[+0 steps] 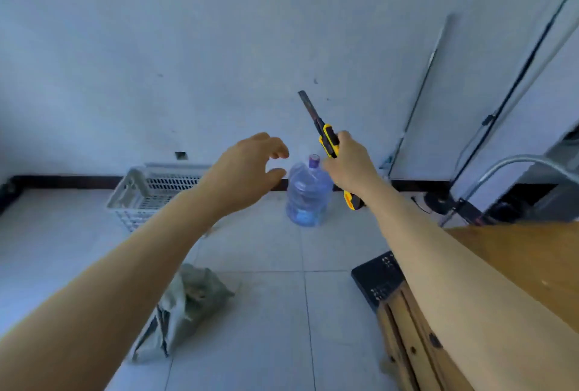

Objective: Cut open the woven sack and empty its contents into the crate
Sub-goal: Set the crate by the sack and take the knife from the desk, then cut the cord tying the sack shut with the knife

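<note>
– Looking down through the head view, how are the arms held?

– Both are stretched forward at about the same height, over the floor. The left hand is raised, palm turned toward the right one. Its fingers are loosely curled, its thumb stands apart, and it holds nothing. The right hand is wrapped round the yellow-and-black utility knife. The blade is run out and points up and away toward the wall. The butt of the handle shows below the wrist.

– And the two hands, do they touch?

– No, they are near each other but apart.

– Where is the sack?

– The woven sack lies crumpled on the tiles below the left forearm, with neither hand on it. The pale slatted crate stands on the floor by the wall, partly behind that forearm and well apart from the sack.

– Count things for me.

– Two hands, one knife, one sack, one crate. One blue water bottle stands between the hands as seen from here, farther back near the wall. One wooden table is at the right, under the right forearm. One black item lies on the floor just beside it, too blurred to tell what it is.
</note>
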Tool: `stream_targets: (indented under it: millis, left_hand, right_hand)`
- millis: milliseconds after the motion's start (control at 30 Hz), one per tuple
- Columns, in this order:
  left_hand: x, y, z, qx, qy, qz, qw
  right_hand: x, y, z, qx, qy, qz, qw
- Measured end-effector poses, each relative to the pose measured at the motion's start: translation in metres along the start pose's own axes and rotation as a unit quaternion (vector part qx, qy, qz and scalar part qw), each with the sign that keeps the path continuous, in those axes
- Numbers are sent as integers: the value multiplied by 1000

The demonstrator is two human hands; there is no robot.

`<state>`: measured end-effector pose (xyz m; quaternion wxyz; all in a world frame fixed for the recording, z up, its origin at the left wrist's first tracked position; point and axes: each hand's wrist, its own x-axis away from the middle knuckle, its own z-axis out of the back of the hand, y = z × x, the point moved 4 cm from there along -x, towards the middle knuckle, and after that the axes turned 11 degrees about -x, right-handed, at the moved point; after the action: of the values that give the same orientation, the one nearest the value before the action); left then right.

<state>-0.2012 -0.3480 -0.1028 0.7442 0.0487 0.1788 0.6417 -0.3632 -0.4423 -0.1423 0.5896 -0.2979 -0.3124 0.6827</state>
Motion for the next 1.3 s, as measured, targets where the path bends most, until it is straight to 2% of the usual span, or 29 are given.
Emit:
stream_targets:
  millis: [67,300,567,900,1300]
  left_hand:
    - [12,-26,10,-6,-7,32,999]
    - [108,-219,50,-33,26,222,974]
    - [132,-342,17,-14,8,351,936]
    - [139,-463,-94,39,-18,486,873]
    - [214,-598,-359,82,-73,523,845]
  right_hand:
    - [-3,-19,-27,0,-20,18,1000]
    - [-8,-141,-247,-1,-213,111,971]
    - [-33,-165,-388,29,-345,133,928]
    - [-72,-113,-537,73,-457,152,873]
    - [-47,81,-751,86,-456,127,877]
